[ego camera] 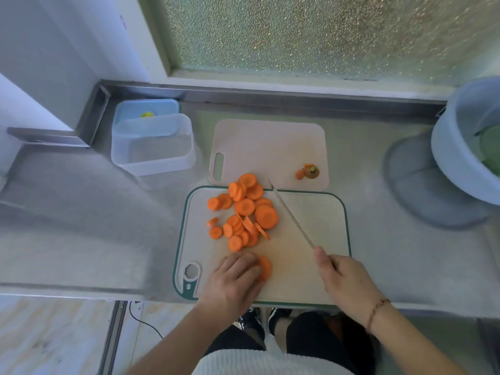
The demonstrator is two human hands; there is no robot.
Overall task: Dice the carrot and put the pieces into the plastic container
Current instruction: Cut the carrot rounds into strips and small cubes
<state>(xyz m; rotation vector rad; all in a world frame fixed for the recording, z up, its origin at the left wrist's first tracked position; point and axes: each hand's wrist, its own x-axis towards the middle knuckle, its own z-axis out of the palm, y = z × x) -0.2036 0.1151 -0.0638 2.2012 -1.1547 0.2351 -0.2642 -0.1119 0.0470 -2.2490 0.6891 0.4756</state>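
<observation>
My left hand (234,277): fingers curled over a few carrot slices (265,267) at board's (311,212) near edge | my right hand (345,277): gripping knife (292,215), blade angled beside slice pile (244,212) | container (151,147): open, far left, apart from board

No words, numbers or brand names can be read anywhere in view; the only mark is a small pale emblem on the green handle corner of the near cutting board (319,266), too small and blurred to make out.
</observation>
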